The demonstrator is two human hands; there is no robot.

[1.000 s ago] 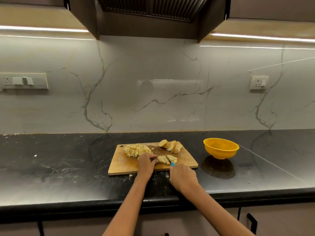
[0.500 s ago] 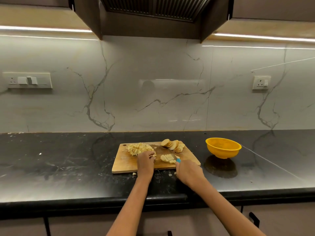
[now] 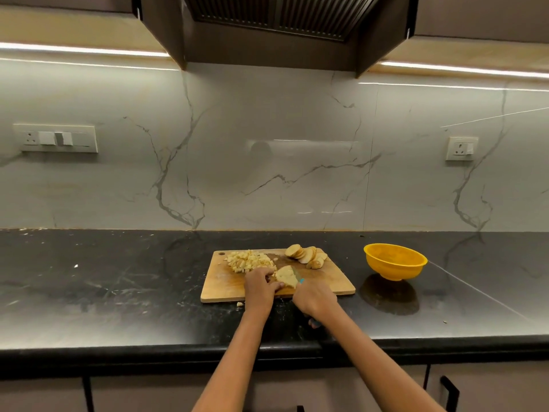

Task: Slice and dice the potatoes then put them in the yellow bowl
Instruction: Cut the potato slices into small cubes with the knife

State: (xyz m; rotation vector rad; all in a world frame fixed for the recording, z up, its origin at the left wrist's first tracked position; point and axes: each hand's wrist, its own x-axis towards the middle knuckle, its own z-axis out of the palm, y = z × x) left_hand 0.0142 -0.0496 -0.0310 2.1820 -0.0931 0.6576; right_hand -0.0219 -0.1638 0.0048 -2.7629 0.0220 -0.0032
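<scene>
two hands at cutting board (image 3: 332, 285): left hand (image 3: 259, 288) pinning potato strips (image 3: 285, 276), right hand (image 3: 315, 298) gripping knife (image 3: 298, 275). risk: blade nicks nearby fingertips; pieces scatter off board.

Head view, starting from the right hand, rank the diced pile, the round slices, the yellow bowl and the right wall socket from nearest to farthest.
From the right hand:
1. Diced pile, back left of the board.
2. Round slices, back right of the board; close to the pile, hard to split.
3. Yellow bowl, on the counter to the right.
4. Wall socket, up on the backsplash.
</scene>
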